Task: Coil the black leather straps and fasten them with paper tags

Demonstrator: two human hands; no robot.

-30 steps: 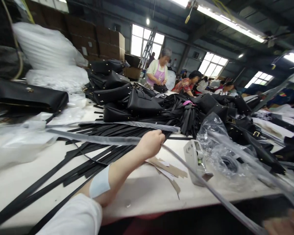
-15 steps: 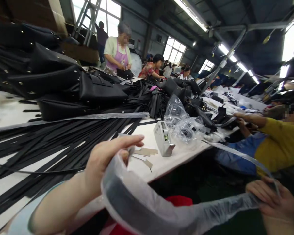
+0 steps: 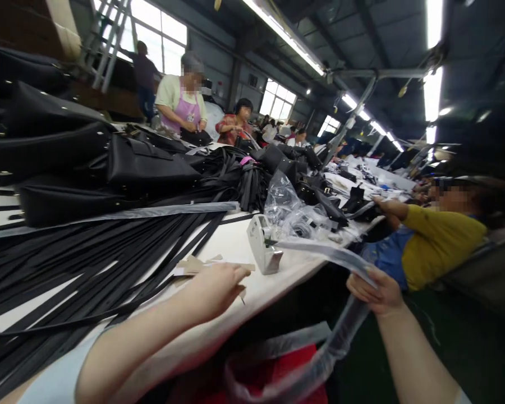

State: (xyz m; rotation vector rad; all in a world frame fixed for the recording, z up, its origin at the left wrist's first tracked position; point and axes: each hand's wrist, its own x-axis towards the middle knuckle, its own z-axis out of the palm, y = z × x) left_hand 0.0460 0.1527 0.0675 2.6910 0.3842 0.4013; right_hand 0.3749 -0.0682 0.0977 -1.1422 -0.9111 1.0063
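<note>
My right hand [image 3: 374, 289] is closed around a strap in a clear plastic sleeve [image 3: 347, 328]. From that hand one end of the sleeved strap stretches left across the table edge, close to the tape dispenser. The rest hangs and loops down below the table, beside something red [image 3: 294, 370]. My left hand [image 3: 223, 286] reaches over the table's front edge, its fingers loosely curved and apart, with nothing visible in them. Near its fingertips lie several small brown and white paper pieces [image 3: 193, 265] and the white tape dispenser [image 3: 263, 247].
Many long black straps [image 3: 88, 269] spread over the left of the white table [image 3: 219, 238]. Black bags [image 3: 147, 163] are piled behind them. A crumpled clear plastic bag [image 3: 284, 196] sits past the dispenser. A person in yellow [image 3: 441, 241] works at the right; others work farther back.
My left hand has let go of the sleeved strap and moved down toward the paper pieces. My right hand has moved left and up with the strap, whose end now lies nearer the dispenser.
</note>
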